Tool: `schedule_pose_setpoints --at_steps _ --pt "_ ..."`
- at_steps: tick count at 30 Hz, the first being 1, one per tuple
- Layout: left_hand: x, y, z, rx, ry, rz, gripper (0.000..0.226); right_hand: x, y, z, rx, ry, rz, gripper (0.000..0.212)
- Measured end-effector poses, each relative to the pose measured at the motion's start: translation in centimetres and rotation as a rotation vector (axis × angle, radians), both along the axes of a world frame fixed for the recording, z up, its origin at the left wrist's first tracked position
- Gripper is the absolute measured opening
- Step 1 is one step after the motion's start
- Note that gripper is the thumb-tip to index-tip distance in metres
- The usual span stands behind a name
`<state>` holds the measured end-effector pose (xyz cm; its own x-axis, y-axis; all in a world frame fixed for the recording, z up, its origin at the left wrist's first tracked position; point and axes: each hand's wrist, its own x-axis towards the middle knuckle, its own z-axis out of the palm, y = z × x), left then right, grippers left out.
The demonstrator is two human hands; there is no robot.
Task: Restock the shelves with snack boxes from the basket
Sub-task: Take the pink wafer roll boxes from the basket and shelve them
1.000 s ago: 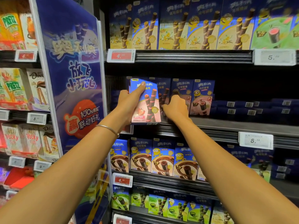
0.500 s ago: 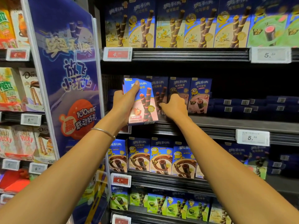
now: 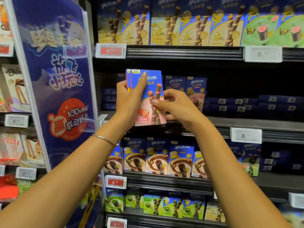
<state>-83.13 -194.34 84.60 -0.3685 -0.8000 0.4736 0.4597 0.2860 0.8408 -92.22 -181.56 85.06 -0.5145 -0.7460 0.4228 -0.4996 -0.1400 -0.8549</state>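
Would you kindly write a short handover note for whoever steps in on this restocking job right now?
Left hand: grips what looks like two pink boxes, upright, thumb across the front.
Right hand: pinches the front box's right edge.
Where: the pink boxes are held in front of the middle shelf, left of two standing boxes of the same flavour. The basket is not in view.
Done: the boxes are up at shelf height.
Left: probably set them on the shelf beside the standing boxes, then take more from the basket.
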Motion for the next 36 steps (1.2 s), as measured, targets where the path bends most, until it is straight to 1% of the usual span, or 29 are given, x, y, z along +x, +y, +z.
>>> schedule_pose_setpoints --at_steps 2,3,6,7,9,11,12,14,15,16,18,21,24,26,32,36 --pt "-0.5 0.0 0.7 0.033 -0.020 -0.059 0.087 -0.5 0.4 0.3 -0.013 -0.045 -0.008 0.030" --pt "-0.7 -0.2 0.9 0.048 -0.031 -0.062 0.082 -0.9 0.7 0.4 -0.023 -0.068 -0.014 0.028" --pt "-1.3 -0.9 0.6 0.033 -0.117 0.092 0.052 -2.6 1.4 0.4 -0.088 -0.126 -0.095 0.023" --pt "-1.4 -1.2 0.3 0.033 -0.128 0.122 0.046 -3.5 1.7 0.3 -0.116 -0.142 -0.137 0.023" --pt "-1.4 -1.8 -0.2 0.063 -0.126 0.137 0.043 -5.4 2.1 0.0 -0.154 -0.158 -0.249 0.025" --pt "-1.3 -2.3 -0.5 0.096 -0.133 0.137 0.041 -7.3 2.3 -0.5 -0.121 -0.087 -0.398 0.035" --pt "-1.2 -2.5 -0.5 0.096 -0.135 0.130 0.036 -8.0 2.3 -0.7 -0.083 -0.034 -0.470 0.040" --pt "-1.1 -2.7 -0.6 0.086 -0.133 0.108 0.018 -9.2 2.2 -1.2 -0.029 0.037 -0.560 0.042" --pt "-1.1 -2.7 -0.6 0.088 -0.137 0.102 0.013 -9.7 2.0 -1.4 -0.024 0.043 -0.577 0.041" --pt "-1.0 -2.8 -0.6 0.094 -0.143 0.099 0.014 -10.0 1.8 -1.5 -0.023 0.041 -0.587 0.040" --pt "-0.9 -2.9 -0.7 0.099 -0.148 0.076 0.024 -10.4 1.3 -1.7 -0.014 0.055 -0.608 0.041" --pt "-0.9 -3.1 -0.9 0.094 -0.146 0.054 0.030 -10.8 0.5 -1.8 0.005 0.110 -0.640 0.044" --pt "-0.9 -3.1 -1.0 0.098 -0.126 0.053 0.020 -10.9 -0.3 -1.6 0.049 0.161 -0.673 0.043" --pt "-0.9 -3.2 -1.0 0.102 -0.124 0.055 0.020 -10.8 -1.0 -1.4 0.098 0.203 -0.688 0.044" --pt "-0.7 -3.3 -1.0 0.109 -0.117 0.026 0.032 -10.5 -2.9 -1.5 0.195 0.317 -0.741 0.026" --pt "-0.8 -3.2 -0.8 0.116 -0.107 0.004 0.035 -10.3 -3.5 -1.3 0.228 0.342 -0.740 0.020"
